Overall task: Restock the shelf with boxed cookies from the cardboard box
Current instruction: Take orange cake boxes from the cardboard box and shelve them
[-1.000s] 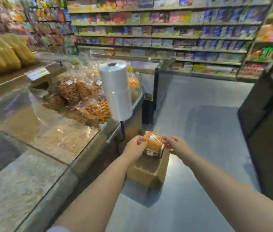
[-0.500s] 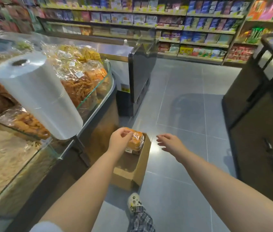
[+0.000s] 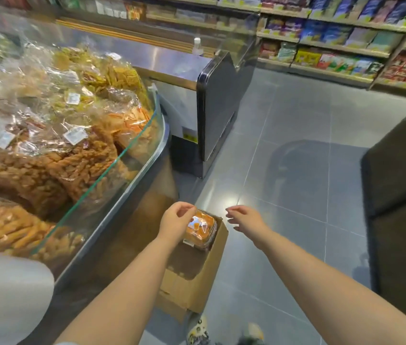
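We see a glass-fronted display case [image 3: 112, 170] heaped with bagged fried snacks [image 3: 55, 135] close on the left, a steel chest unit [image 3: 212, 100] ahead, and stocked shelves [image 3: 326, 43] across the grey tiled floor [image 3: 296, 150]. A white roll [image 3: 7, 297] crowds the lower left corner. The open cardboard box [image 3: 197, 277] sits on the floor against the case; a clear pack of cookies [image 3: 200, 229] rests at its far end. Our left hand [image 3: 175, 224] curls loosely beside the pack; whether it grips, we cannot tell. Our right hand [image 3: 245, 217] hovers released, empty.
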